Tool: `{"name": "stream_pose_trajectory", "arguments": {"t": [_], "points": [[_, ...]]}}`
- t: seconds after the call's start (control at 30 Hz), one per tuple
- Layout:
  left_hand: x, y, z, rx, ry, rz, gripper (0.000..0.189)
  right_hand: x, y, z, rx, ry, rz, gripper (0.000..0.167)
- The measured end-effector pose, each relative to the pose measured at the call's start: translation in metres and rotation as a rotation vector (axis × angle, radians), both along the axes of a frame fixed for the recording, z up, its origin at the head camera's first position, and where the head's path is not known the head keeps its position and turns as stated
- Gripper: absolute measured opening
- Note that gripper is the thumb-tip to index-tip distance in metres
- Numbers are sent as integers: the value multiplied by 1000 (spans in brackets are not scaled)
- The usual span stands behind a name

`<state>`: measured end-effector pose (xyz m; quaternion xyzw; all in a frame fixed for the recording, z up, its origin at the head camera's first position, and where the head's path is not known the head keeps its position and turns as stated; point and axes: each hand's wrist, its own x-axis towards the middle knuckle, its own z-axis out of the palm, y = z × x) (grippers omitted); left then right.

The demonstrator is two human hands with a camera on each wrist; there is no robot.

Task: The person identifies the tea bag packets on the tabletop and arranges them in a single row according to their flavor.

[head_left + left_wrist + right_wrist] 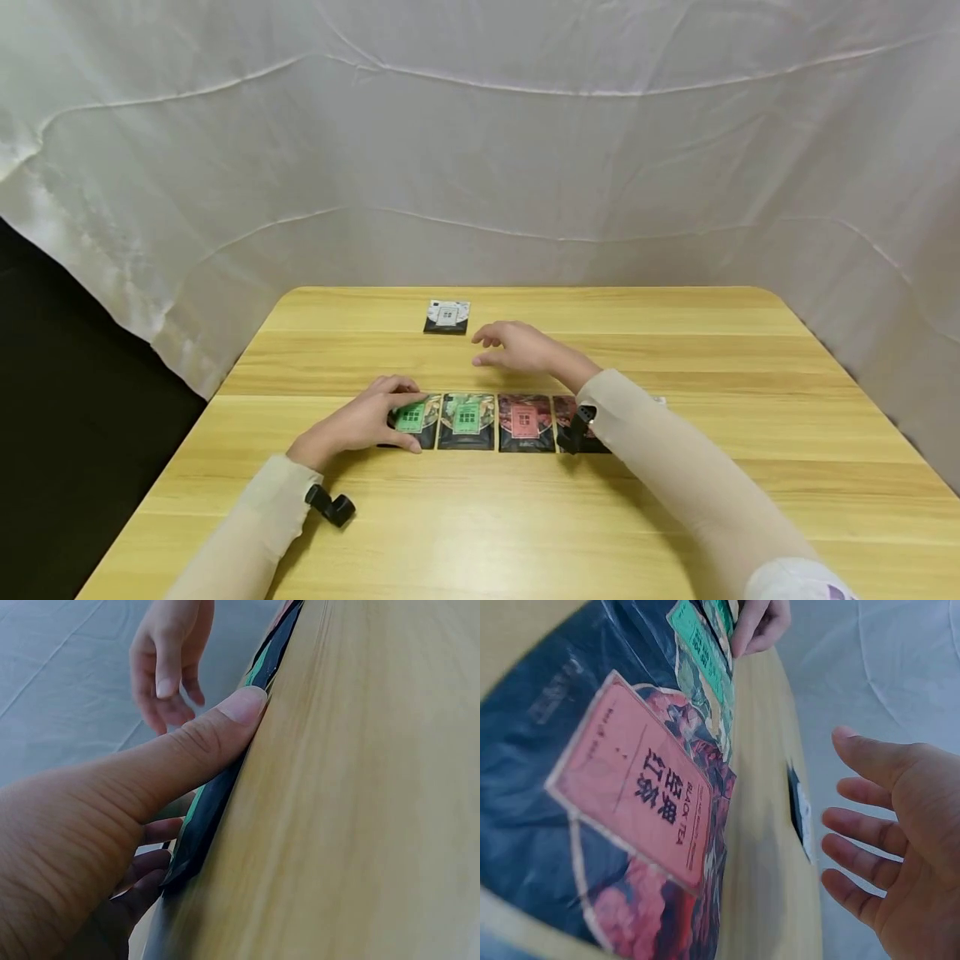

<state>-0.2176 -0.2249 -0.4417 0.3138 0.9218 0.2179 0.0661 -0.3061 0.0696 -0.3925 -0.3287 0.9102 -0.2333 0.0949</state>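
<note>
My left hand [367, 421] holds the leftmost green tea packet [409, 418] flat on the table, its thumb along the near edge and its other fingers around the left and far edges. Right of it in the row lie a second green tea packet [467, 419], a red black-tea packet [527, 421] and another red packet [564, 410], partly hidden by my right forearm. My right hand [521, 346] hovers above the table beyond the row, fingers loosely bent, holding nothing. Just beyond its fingertips lies a black-and-white packet [447, 317].
All this lies on a wooden table [480, 517]. A pale corner [660, 401] shows beside my right sleeve at the row's right end. A light grey curtain [480, 167] hangs behind the table. Dark space [67, 400] borders its left side.
</note>
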Motion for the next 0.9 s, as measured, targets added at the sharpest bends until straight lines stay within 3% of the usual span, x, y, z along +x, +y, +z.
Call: {"name": "stream_pose_trajectory", "arguments": {"t": [0.53, 0.9], "points": [[6, 0, -1, 1, 20, -1, 92, -30, -30, -21, -51, 14, -67, 66], [14, 0, -2, 13, 32, -3, 91, -45, -51, -28, -11, 40, -105, 74]]}}
